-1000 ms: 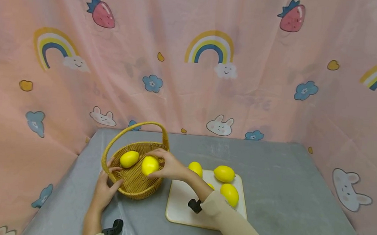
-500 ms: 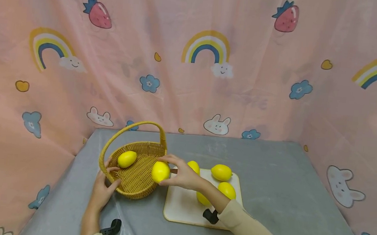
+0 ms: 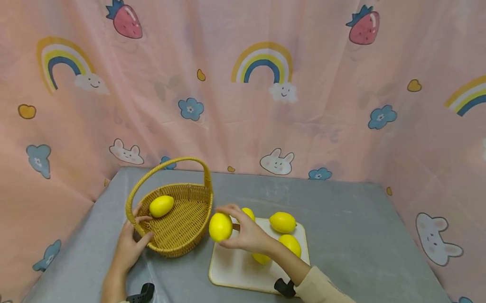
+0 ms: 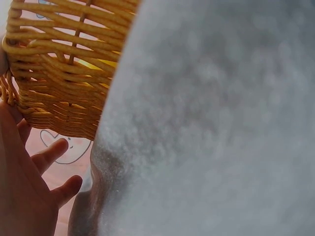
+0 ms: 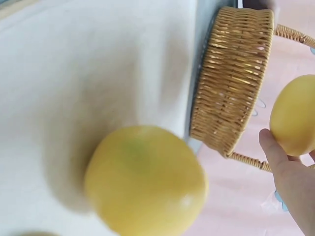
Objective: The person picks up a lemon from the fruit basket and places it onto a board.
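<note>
My right hand (image 3: 253, 238) pinches a yellow lemon (image 3: 220, 227) between thumb and fingertips, above the left edge of a white board (image 3: 233, 272). In the right wrist view the held lemon (image 5: 297, 115) is cut off at the frame's edge. On the left, my left hand (image 3: 128, 248) holds the near-left rim of a handled wicker basket (image 3: 184, 218). One lemon (image 3: 161, 206) lies inside the basket, by its left wall. In the left wrist view, fingers of my left hand (image 4: 24, 182) spread below the woven wall.
Several lemons are on or beside the board: one at its back right (image 3: 282, 222), one in front of that (image 3: 290, 244), others partly hidden behind my right hand. The basket handle (image 3: 173, 161) arches upright. A pink patterned curtain (image 3: 336, 106) hangs behind the grey table (image 3: 346, 255).
My right hand has carried its lemon rightward from over the basket to above the board's left edge. My left hand keeps its hold on the basket rim.
</note>
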Tool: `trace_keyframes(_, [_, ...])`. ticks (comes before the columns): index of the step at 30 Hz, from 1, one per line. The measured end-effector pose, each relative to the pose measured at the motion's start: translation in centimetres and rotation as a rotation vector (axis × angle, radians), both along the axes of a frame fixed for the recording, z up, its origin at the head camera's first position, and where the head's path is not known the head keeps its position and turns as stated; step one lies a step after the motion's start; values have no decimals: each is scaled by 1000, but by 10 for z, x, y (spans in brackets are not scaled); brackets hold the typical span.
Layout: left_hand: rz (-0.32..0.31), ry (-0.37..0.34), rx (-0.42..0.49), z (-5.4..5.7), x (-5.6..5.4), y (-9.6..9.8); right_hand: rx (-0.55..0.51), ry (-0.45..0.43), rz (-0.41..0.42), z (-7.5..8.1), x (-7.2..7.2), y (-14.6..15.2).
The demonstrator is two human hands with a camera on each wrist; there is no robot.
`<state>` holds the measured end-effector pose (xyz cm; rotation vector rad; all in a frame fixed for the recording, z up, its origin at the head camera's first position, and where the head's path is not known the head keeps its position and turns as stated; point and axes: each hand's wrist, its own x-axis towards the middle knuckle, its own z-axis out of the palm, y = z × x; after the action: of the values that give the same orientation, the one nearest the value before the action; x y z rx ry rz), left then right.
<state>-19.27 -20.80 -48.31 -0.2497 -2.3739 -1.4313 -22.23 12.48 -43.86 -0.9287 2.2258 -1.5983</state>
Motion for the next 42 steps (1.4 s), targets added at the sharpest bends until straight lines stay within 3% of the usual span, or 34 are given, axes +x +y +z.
trace_keyframes(15, [6,14,5,-1,2,-1,140,72,-25,-14,4,20])
trace_keyframes(27, [8,12,12,2,5,2,410,204,29,-15,3,14])
trace_keyframes(30, [6,16,17,-4,1,0,442,220,37,-16,3,14])
trace_keyframes(37, [16,-1,-4,-35,-15,-13,486,216,50,-21,4,15])
trace_keyframes(42, [0,10,3,-39,-17,-16,514,228,46,-22,5,16])
